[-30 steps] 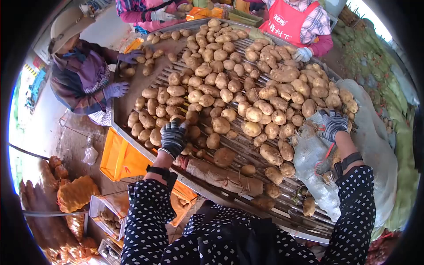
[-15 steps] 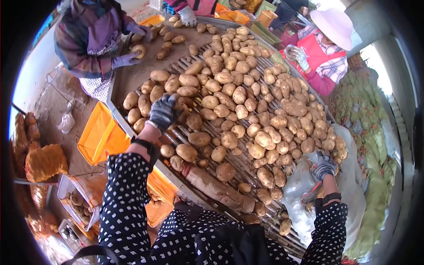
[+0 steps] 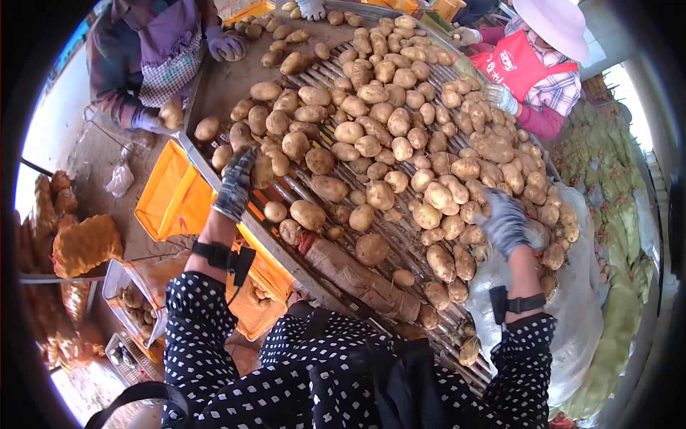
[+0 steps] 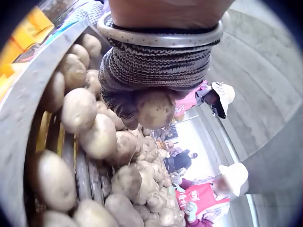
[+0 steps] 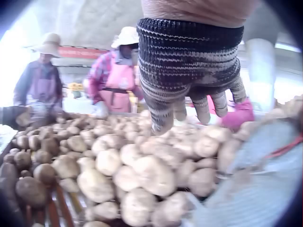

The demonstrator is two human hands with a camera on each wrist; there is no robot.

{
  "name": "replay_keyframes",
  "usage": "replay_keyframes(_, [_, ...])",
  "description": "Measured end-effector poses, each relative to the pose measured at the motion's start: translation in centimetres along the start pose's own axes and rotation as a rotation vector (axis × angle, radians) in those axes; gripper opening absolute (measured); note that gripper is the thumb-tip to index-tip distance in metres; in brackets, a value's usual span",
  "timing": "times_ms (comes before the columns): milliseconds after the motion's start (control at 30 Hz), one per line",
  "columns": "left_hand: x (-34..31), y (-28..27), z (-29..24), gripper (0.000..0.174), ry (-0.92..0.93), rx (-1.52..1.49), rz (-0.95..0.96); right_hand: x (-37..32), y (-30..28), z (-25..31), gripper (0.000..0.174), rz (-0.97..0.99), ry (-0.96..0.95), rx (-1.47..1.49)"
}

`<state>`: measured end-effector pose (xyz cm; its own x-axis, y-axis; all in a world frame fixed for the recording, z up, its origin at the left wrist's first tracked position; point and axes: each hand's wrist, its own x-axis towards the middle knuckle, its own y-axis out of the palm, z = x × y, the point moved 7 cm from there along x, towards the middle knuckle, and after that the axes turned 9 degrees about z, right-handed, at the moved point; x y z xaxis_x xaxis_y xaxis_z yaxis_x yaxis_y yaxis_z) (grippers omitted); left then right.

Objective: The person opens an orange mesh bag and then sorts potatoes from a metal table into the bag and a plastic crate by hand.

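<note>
1. The sorting table (image 3: pixel 214 100) carries a thick heap of potatoes (image 3: pixel 386 129). They lie on its metal rollers from the near rim to the far end.
2. An orange crate (image 3: pixel 168 204) stands just beside the table's left rim and lower than it. What lies in it cannot be told.
3. A metal tray (image 3: pixel 114 279) on the ground at the lower left holds more potatoes. The orange net bags (image 3: pixel 86 243) next to it are stuffed full.
4. A white sack (image 3: pixel 579 307) hangs at the table's near right corner, its mouth against the heap.
5. The left hand (image 3: pixel 236 182), gloved, is at the table's left rim. Its fingers are curled round one potato (image 4: pixel 154 109), held just above the edge of the heap.
6. The right hand (image 3: pixel 506 222), also gloved, holds nothing. Its fingers hang spread and loose over the potatoes beside the sack's mouth.
7. The two hands are well apart, at opposite sides of the table. The held potato is in the left one, far from the right.
</note>
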<state>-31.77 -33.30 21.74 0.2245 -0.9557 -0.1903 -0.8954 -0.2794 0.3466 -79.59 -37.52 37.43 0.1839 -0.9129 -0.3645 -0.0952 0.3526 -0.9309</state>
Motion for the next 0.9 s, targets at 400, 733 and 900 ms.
replay_keyframes(400, [-8.0, 4.9, 5.1, 0.061, -0.268, -0.980, 0.237, 5.2, 13.5, 24.6, 0.039, 0.261, -0.662, -0.216])
replay_keyframes(733, [-7.5, 7.2, 6.1, 0.048, -0.250, -1.040, 0.252, 6.0, 13.5, 22.6, 0.045, 0.318, -0.599, 0.315])
replay_keyframes(900, [-1.1, 1.4, 6.8, 0.037, -0.050, -0.435, -0.251, 6.9, 13.7, 18.7, 0.044, 0.413, -0.519, 1.094])
